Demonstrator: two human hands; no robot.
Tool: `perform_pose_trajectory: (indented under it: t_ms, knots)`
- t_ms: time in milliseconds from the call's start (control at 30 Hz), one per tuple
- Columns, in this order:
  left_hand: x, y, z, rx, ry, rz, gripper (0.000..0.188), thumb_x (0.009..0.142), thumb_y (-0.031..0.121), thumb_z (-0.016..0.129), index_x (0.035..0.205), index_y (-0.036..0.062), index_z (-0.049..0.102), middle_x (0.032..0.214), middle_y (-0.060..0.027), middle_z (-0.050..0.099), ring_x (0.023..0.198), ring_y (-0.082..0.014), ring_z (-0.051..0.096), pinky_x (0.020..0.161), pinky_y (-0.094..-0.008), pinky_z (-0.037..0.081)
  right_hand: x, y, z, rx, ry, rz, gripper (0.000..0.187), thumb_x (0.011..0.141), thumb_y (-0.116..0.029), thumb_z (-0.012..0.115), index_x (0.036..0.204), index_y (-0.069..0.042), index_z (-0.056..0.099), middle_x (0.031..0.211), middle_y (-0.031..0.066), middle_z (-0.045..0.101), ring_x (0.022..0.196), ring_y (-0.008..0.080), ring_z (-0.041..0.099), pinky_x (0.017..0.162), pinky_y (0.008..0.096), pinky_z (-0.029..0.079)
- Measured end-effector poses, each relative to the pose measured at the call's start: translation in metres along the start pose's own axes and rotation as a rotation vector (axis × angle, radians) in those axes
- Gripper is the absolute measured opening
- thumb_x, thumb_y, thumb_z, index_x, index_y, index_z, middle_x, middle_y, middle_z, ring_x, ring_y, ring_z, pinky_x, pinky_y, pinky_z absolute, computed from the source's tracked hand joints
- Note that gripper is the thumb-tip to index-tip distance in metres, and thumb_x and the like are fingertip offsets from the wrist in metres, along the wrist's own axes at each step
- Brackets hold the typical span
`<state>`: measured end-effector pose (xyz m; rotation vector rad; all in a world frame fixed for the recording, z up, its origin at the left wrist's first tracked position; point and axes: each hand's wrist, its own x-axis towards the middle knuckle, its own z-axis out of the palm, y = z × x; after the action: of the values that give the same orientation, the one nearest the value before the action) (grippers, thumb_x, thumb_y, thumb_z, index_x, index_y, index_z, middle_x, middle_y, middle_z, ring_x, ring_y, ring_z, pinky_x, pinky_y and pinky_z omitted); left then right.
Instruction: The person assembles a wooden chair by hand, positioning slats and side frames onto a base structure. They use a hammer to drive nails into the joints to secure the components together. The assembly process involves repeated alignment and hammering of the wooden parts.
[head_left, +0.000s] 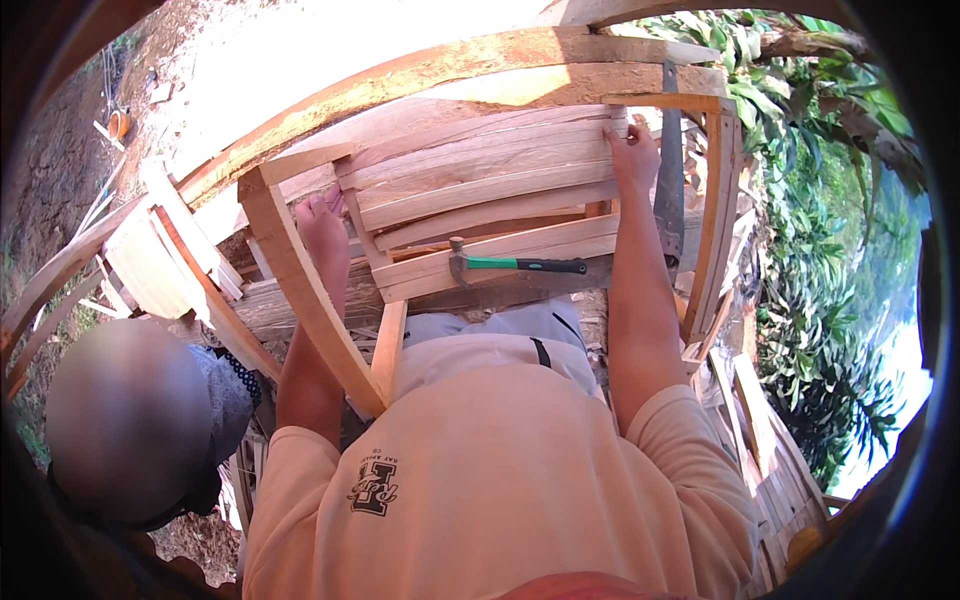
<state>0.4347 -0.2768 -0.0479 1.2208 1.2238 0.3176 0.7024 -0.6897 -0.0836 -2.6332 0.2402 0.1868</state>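
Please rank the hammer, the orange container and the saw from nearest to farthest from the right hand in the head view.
From the right hand:
1. Saw: just to its right.
2. Hammer: to its left, nearer the person's lap.
3. Orange container: far left, on the ground.

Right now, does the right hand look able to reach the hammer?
Probably yes: the hammer lies uncovered on the slats, nothing visibly blocking it, though the right hand is at their far right corner.
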Motion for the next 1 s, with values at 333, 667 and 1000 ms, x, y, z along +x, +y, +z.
perform_pose_trajectory:
  t_ms: [333,667,1000]
  knots:
    - [-0.003,0.006,0.004,0.097,-0.014,0.020,0.032,0.110,0.016,0.028,0.118,-0.0128,0.041,0.127,-0.0351,0.060,0.120,-0.0361,0.064,0.107,-0.0403,0.053,0.001,0.012,0.005,-0.023,0.034,-0.008,0.054,0.073,-0.040,0.085,0.107,0.000,0.074,0.101,0.0200,0.073,0.098,0.0351,0.069,0.088,0.0444,0.053]
    - [-0.008,0.008,0.009,0.052,0.020,0.039,0.033,0.109,0.013,0.029,0.118,-0.0172,0.041,0.124,-0.0379,0.059,0.114,-0.0390,0.066,0.105,-0.0411,0.055,0.003,0.004,0.003,-0.125,-0.005,-0.023,0.058,0.079,-0.048,0.081,0.110,0.000,0.074,0.105,0.0217,0.073,0.101,0.0361,0.070,0.090,0.0458,0.053]
    - [0.008,-0.020,-0.044,-0.107,-0.292,0.106,0.040,0.109,0.017,0.035,0.130,-0.0162,0.041,0.135,-0.0346,0.054,0.127,-0.0348,0.059,0.111,-0.0391,0.049,-0.052,-0.021,-0.013,-0.255,0.282,-0.372,0.061,0.086,-0.038,0.076,0.132,-0.002,0.058,0.137,0.0233,0.055,0.123,0.0412,0.055,0.104,0.0540,0.041]
